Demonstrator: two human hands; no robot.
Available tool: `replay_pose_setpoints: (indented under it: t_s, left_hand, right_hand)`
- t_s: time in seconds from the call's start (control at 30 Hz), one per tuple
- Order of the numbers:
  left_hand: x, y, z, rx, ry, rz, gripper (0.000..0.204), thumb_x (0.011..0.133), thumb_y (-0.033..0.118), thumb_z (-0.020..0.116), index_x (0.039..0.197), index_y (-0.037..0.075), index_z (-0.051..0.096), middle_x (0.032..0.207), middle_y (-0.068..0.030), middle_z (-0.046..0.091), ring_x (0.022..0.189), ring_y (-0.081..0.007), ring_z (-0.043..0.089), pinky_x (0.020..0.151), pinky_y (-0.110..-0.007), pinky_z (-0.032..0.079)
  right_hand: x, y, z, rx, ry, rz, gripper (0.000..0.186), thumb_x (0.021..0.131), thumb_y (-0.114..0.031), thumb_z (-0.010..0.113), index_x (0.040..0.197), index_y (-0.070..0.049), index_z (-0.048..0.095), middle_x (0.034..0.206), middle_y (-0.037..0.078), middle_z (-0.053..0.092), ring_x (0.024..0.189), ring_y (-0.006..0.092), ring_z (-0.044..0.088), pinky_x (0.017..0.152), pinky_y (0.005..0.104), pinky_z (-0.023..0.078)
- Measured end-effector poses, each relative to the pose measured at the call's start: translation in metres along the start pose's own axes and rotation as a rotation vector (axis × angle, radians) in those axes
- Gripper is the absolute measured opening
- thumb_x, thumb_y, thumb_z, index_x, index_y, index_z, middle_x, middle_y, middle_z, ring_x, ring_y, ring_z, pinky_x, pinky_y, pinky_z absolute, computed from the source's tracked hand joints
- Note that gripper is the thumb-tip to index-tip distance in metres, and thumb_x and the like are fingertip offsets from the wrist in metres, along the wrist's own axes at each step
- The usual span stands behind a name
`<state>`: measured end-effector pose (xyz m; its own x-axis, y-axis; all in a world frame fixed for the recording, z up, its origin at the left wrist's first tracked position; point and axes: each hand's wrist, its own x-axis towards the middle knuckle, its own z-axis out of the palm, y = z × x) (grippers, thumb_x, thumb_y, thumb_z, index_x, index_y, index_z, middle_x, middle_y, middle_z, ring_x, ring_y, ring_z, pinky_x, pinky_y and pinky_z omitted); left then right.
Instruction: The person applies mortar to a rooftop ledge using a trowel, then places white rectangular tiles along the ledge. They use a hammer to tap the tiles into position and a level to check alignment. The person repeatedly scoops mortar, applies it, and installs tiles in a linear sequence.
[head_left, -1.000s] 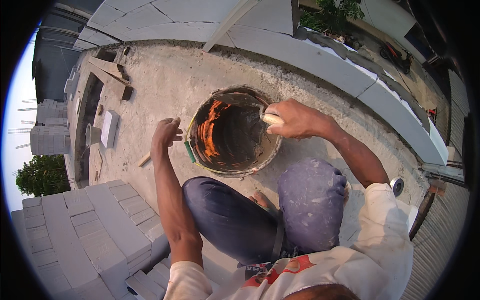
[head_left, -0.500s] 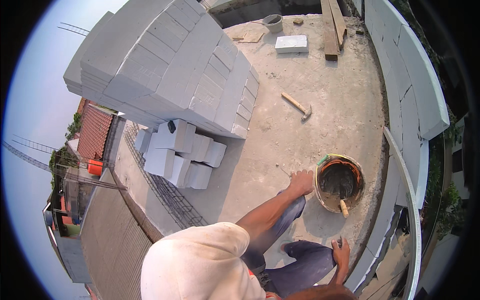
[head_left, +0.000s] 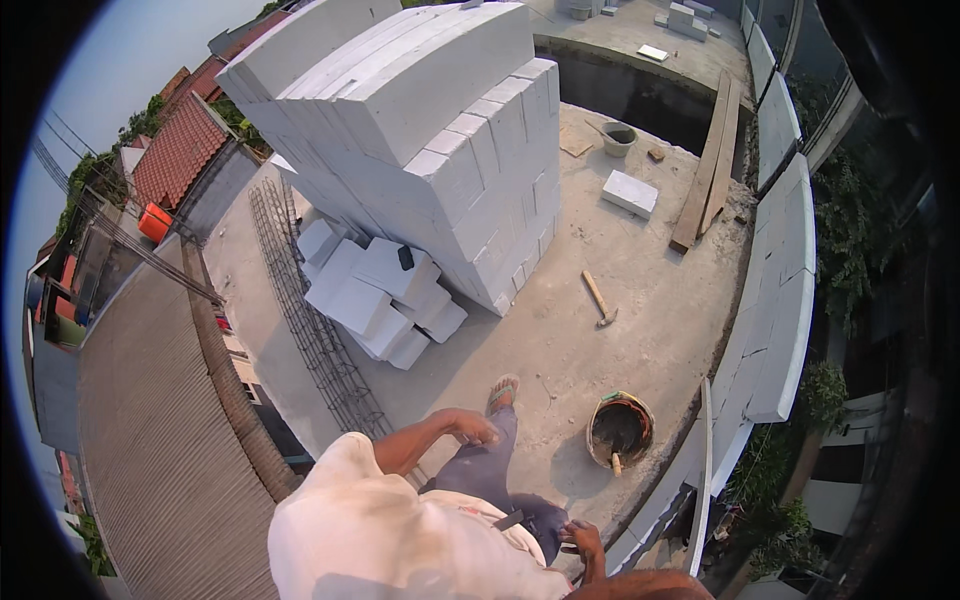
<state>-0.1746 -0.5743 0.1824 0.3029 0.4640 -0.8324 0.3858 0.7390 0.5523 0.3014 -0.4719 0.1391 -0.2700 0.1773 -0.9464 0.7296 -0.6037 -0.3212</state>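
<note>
My left hand (head_left: 476,430) rests on my raised left thigh, fingers loosely bent with nothing visible in them. My right hand (head_left: 582,537) is low by my right thigh, fingers apart and empty. Ahead of my right leg stands the mortar bucket (head_left: 642,435), smeared inside with grey and some orange, a wooden-handled trowel (head_left: 616,462) resting in it. A claw hammer (head_left: 598,298) lies on the concrete floor farther forward, beyond both hands.
A tall pallet-sized stack of white blocks (head_left: 490,200), loose blocks (head_left: 355,290) and long rebar cages (head_left: 320,340) are left. Planks (head_left: 705,160), a bucket (head_left: 619,145) and a dark opening (head_left: 630,85) lie ahead. A low block wall (head_left: 780,300) runs right, with a drop beyond.
My right hand let go of the trowel, leaving it in the bucket. My body has risen and my view has swung, showing the block stack and roofs. Both hands moved to my legs.
</note>
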Motion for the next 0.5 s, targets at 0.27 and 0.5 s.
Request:
replay_pose_setpoints:
  t_s: [0.27,0.5]
  left_hand:
    - [-0.095,-0.031,-0.133,-0.583,1.187,0.135,0.072,0.102,0.042,0.066,0.152,-0.006,0.048,0.148,-0.0264,0.058,0.134,-0.0375,0.060,0.108,-0.046,0.049]
    - [-0.270,0.051,-0.311,-0.412,2.088,0.527,0.093,0.107,0.064,0.046,0.155,-0.013,0.029,0.159,-0.0336,0.032,0.152,-0.0459,0.031,0.126,-0.053,0.027]
  right_hand:
    - [0.071,-0.074,-0.001,-0.175,0.358,-0.152,0.043,0.096,-0.020,0.070,0.128,0.008,0.067,0.090,0.014,0.075,0.075,0.0249,0.076,0.060,0.0352,0.059]
    - [0.056,-0.314,0.075,-0.413,0.247,-0.458,0.043,0.095,-0.024,0.069,0.123,0.008,0.071,0.103,0.021,0.077,0.089,0.0235,0.077,0.079,0.0356,0.061]
